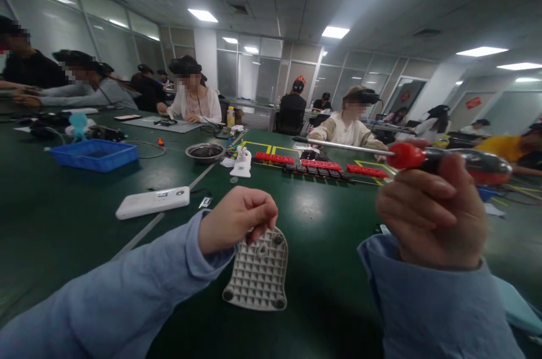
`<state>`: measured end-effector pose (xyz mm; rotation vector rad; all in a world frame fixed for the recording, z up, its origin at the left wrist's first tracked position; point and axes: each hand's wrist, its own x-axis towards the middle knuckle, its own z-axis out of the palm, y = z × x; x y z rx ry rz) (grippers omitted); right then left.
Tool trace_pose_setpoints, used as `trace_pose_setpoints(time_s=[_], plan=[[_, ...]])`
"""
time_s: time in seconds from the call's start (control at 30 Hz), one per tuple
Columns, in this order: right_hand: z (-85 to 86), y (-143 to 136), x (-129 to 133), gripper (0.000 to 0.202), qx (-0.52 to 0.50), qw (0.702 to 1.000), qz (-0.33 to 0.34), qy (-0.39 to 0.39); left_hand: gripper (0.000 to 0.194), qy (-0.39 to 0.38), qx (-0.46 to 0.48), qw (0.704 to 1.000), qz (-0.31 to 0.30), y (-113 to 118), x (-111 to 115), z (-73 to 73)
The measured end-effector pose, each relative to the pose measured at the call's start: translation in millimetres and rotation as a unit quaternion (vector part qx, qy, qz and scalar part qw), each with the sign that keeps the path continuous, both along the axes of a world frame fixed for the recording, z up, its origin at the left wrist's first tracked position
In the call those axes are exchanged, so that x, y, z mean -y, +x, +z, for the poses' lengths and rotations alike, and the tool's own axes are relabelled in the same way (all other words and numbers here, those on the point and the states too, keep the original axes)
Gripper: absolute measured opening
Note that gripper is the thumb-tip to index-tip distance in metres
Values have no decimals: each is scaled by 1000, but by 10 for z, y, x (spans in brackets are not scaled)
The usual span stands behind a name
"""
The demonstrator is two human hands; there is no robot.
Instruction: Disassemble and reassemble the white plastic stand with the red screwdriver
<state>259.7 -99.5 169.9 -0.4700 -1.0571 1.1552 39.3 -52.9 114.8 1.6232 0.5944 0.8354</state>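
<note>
A screwdriver [409,156] with a red and dark clear handle is gripped in my right hand [432,215], raised above the table at the right, its long shaft pointing left. My left hand [239,218] is closed, thumb against the curled fingers, over the top edge of a white ribbed plate [258,274]. Whatever those fingers may hold is hidden or too small to name. The plate lies on the green table with its grid side up and dark round spots at its corners.
A white device [153,202] and a blue tray [95,154] are at the left. Behind my hands are a metal bowl [205,152], a white part [241,164] and red strips [320,165]. Several people sit around the tables. A light blue object [516,302] lies at the right edge.
</note>
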Motion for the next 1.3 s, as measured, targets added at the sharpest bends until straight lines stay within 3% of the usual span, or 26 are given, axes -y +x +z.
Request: trace_pose_setpoints(time_s=[0.1, 0.23, 0.37, 0.43, 0.53, 0.87, 1.0, 1.17, 1.3], plan=[[-7, -103, 46, 24, 43, 998, 1, 44, 48, 6, 25, 1000, 18, 44, 70, -61], [-30, -209, 56, 35, 72, 986, -136, 62, 33, -24, 37, 999, 6, 65, 139, -56], [-51, -231, 78, 34, 66, 971, -216, 78, 24, 124, -65, 990, -26, -4, 181, 65], [-61, -222, 103, 32, 72, 964, -234, 102, 25, 207, -147, 966, -51, -49, 194, 134], [-78, -223, 141, 29, 82, 957, -248, 128, 29, 271, -237, 931, -58, -99, 213, 197], [-136, -267, 134, 26, 118, 940, -283, 147, 31, 325, -301, 896, -22, -131, 268, 217], [-150, -261, 123, 23, 129, 941, -280, 139, 31, 412, -305, 858, -15, -126, 278, 214], [-138, -302, 52, 24, 99, 935, -295, 170, 34, 530, -336, 775, 77, -105, 317, 197], [-166, -347, -27, 22, 85, 951, -257, 149, 33, 557, -373, 733, 116, -69, 308, 154]])
